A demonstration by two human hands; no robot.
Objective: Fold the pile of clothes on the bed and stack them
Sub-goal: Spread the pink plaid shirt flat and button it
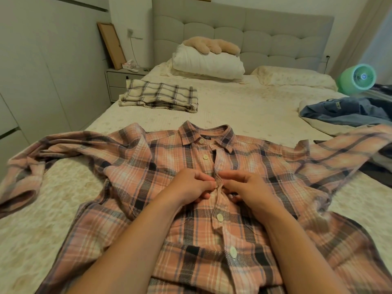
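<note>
We had the pink plaid shirt [212, 209] spread face-up on the bed [244, 107], left hand [191, 186] and right hand [246, 187] pinching its placket at mid-chest, apparently buttoning before folding; next, likely the button [220, 217] just below our grip.

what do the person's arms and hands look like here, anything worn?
Both forearms are bare as far as the frame shows: no sleeves, gloves, watch or bracelet. The left hand and right hand show no rings on the visible fingers. Nails look short and unpainted, though the image is soft.
</note>
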